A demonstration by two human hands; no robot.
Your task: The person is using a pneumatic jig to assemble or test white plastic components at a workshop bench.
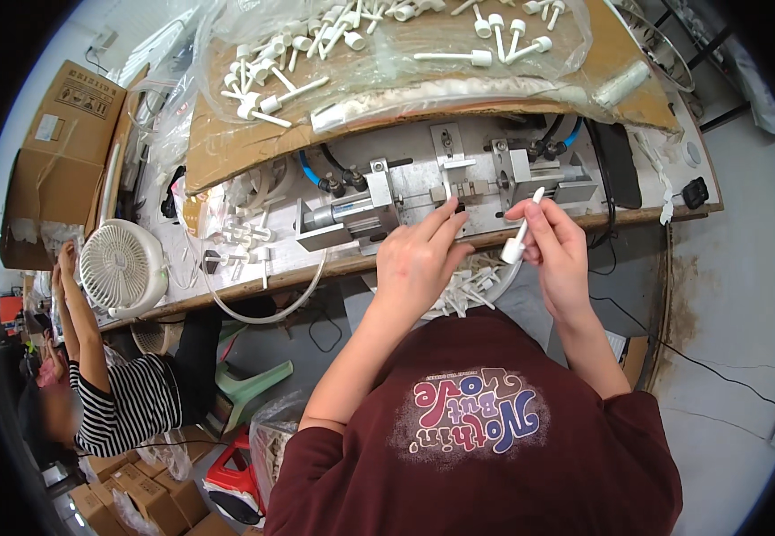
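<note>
Your right hand point(555, 241) pinched slim white plastic stick with cylindrical cap point(514, 248), tip up, cap low, near small silver metal fixture point(470, 189). Left grip: hand point(416, 263) hung at fixture, fingers forward; couldn't tell whether fingertips held anything. White plastic pieces point(466, 293) lay heaped below. Judgement: light pinch suited slim stem, left cap unobstructed. Care seemed wise: fingertips out of gap between silver box-framed cylinder units point(352, 214), stem straight, no sideways bending.
</note>
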